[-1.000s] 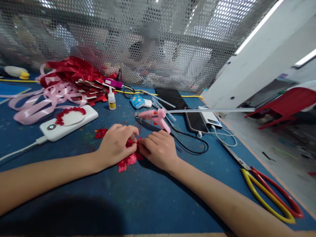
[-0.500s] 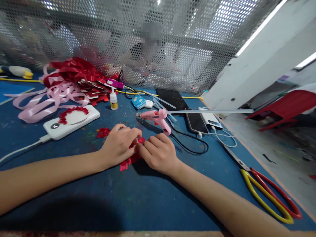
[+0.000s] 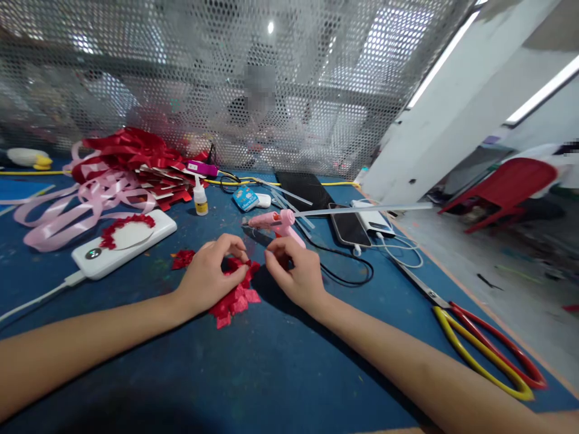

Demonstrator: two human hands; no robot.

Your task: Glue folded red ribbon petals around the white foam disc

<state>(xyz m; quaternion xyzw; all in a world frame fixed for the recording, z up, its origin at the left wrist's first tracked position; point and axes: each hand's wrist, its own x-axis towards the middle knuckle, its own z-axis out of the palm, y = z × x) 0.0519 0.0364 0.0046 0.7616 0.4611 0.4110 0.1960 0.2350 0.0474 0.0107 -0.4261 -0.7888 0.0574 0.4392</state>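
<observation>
Small red ribbon pieces lie in a loose pile on the blue tabletop, partly under my left hand. Its fingers are bent toward the thumb, pinching a red ribbon piece at the pile's upper end. My right hand is just to the right, apart from the pile, its thumb and fingers curled together. Whatever may be between those fingertips is too small to make out. Right behind my hands, a pink glue gun lies with a long clear glue stick in its back.
At left, a white power bank carries a white disc edged in red. Behind are red ribbons, pink ribbons and a glue bottle. At right lie a phone and large scissors. A perforated metal screen stands behind.
My hands have moved apart; the right hand has come away from the red pieces. More of the red pile shows now. The whole view has shifted slightly.
</observation>
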